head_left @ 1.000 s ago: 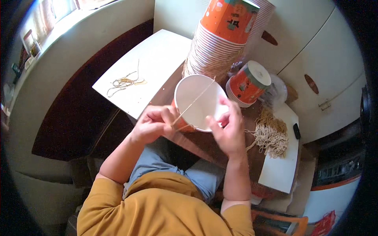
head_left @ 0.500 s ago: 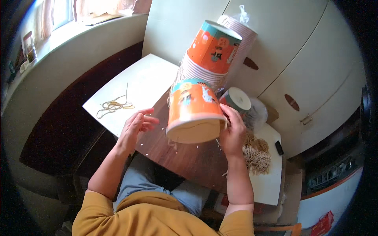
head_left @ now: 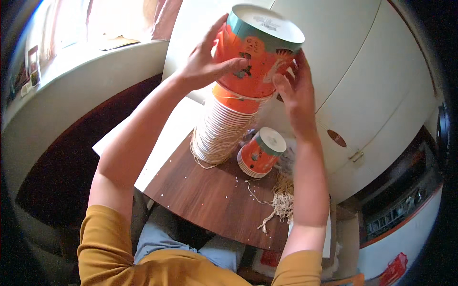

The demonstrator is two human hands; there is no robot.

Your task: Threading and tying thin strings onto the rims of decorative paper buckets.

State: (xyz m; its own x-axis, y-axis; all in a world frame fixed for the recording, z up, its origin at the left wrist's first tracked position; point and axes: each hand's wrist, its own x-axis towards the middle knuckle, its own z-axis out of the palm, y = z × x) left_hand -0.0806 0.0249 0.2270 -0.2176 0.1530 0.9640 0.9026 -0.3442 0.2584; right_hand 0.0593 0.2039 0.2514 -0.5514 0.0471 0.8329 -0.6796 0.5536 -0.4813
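Both my hands are on an upside-down orange paper bucket (head_left: 260, 64) with a teal band and white base. It sits over the top of a tall stack of nested paper buckets (head_left: 222, 128). My left hand (head_left: 202, 66) grips its left side, thumb across the front. My right hand (head_left: 296, 93) clasps its right side, fingers bent around the wall. Thin cream cords hang around the white rims of the stack, and one runs along the held bucket's lower rim. To the right stands a shorter stack of the same buckets (head_left: 260, 155), also upside down.
A heap of cream cord (head_left: 284, 200) lies at the right of the brown tabletop (head_left: 210, 190), one strand trailing toward the short stack. Small white dots mark the brown surface. White cabinet doors (head_left: 353, 90) rise behind, and a curved windowsill (head_left: 86, 62) runs along the left.
My hands have risen with the bucket from in front of me onto the tall stack. My left hand, apart from it before, now grips it too. The bucket's base now faces up.
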